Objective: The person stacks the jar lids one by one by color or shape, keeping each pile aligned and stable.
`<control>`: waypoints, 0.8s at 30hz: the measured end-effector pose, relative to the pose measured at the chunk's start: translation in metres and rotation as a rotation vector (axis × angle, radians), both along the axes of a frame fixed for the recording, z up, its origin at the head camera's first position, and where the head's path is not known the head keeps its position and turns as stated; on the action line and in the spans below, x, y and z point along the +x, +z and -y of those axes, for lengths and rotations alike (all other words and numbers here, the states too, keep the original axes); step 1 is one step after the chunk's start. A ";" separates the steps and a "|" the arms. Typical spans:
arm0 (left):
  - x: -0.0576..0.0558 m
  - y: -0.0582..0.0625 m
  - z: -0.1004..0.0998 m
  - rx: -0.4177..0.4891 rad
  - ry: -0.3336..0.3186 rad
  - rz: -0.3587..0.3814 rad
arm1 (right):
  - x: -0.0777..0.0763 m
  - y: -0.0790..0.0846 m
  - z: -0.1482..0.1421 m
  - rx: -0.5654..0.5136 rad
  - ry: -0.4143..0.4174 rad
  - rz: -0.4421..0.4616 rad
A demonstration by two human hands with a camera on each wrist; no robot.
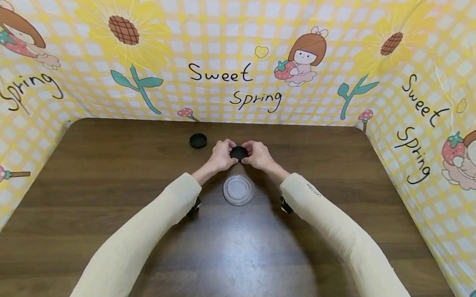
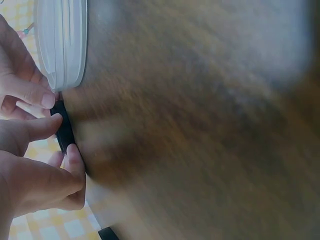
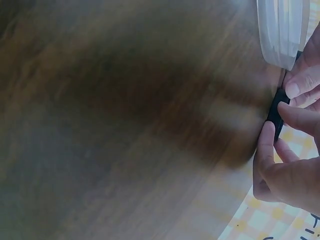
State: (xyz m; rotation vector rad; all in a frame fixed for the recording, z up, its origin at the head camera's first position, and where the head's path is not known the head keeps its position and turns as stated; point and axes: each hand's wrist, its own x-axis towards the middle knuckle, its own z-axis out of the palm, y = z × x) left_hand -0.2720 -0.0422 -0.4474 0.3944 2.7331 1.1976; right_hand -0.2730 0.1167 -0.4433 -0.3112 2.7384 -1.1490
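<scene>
In the head view, both hands meet at a shallow black round piece, like a lid (image 1: 239,154), just beyond the clear container. The left hand (image 1: 222,155) pinches its left side between thumb and fingers. On its right side the right hand (image 1: 259,155) pinches it likewise. Edge-on in the left wrist view, the black lid (image 2: 64,131) appears as a thin dark band at or near the tabletop; whether it touches the wood I cannot tell. A clear round plastic container (image 1: 238,189) stands between the forearms, on the near side of the hands.
A second black round shallow piece (image 1: 198,140) lies on the wooden table (image 1: 148,139), left of the left hand. Patterned yellow-checked cloth (image 1: 216,42) rises behind the table's far edge and at both sides.
</scene>
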 end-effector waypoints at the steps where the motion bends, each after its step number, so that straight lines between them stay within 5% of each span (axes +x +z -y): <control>1: 0.000 -0.001 0.000 0.004 0.000 0.006 | 0.001 0.000 0.000 0.001 0.000 0.000; 16: -0.001 0.002 -0.002 0.033 -0.006 0.017 | 0.001 0.004 -0.004 0.002 -0.010 0.016; 24: 0.002 0.001 0.002 0.035 0.012 0.031 | 0.001 0.009 0.000 0.084 0.079 0.002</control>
